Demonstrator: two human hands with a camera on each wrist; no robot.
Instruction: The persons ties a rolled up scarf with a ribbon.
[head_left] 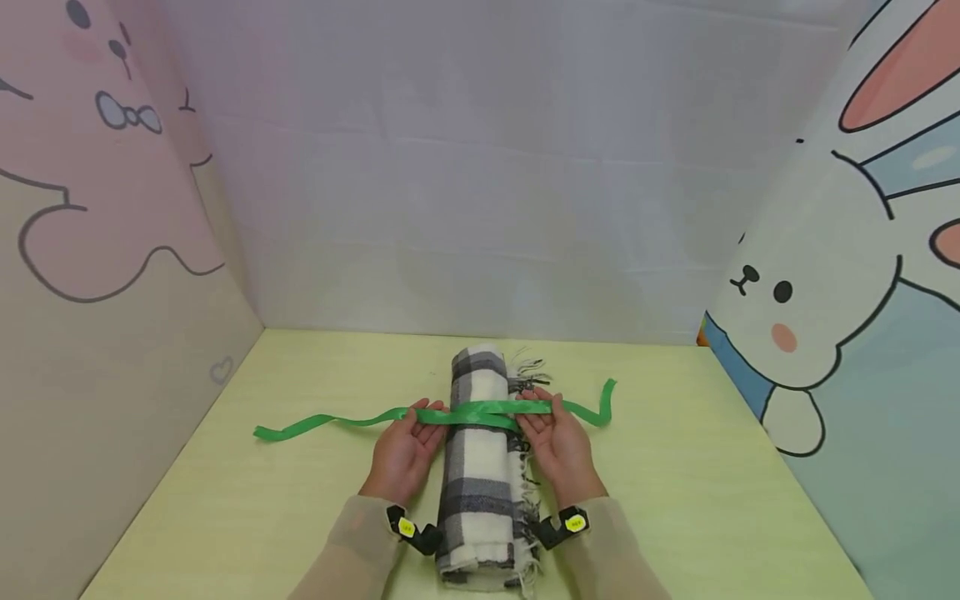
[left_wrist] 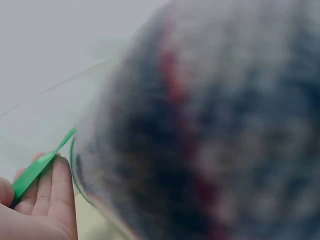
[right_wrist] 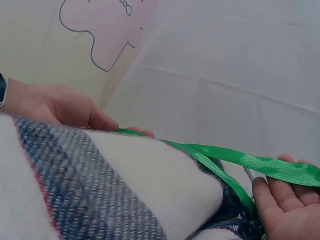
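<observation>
A rolled plaid scarf [head_left: 480, 454], white with dark grey bands and fringe along its right side, lies lengthwise on the table. A green ribbon [head_left: 480, 408] wraps around its upper half, its two strands crossing on top. Palm up at the roll's left side, my left hand [head_left: 405, 454] pinches one ribbon end between thumb and fingers. My right hand [head_left: 560, 446], also palm up, holds the other end at the fringed side, thumb over it. Taut ribbon [right_wrist: 235, 156] spans from the roll to the right fingers in the right wrist view. The ribbon's underside run is hidden.
The pale yellow table [head_left: 697, 467] is bounded by a white back wall [head_left: 480, 183] and side panels with cartoon animals. Loose ribbon tails trail out to the left and right of the hands. A small camera sits on each wrist.
</observation>
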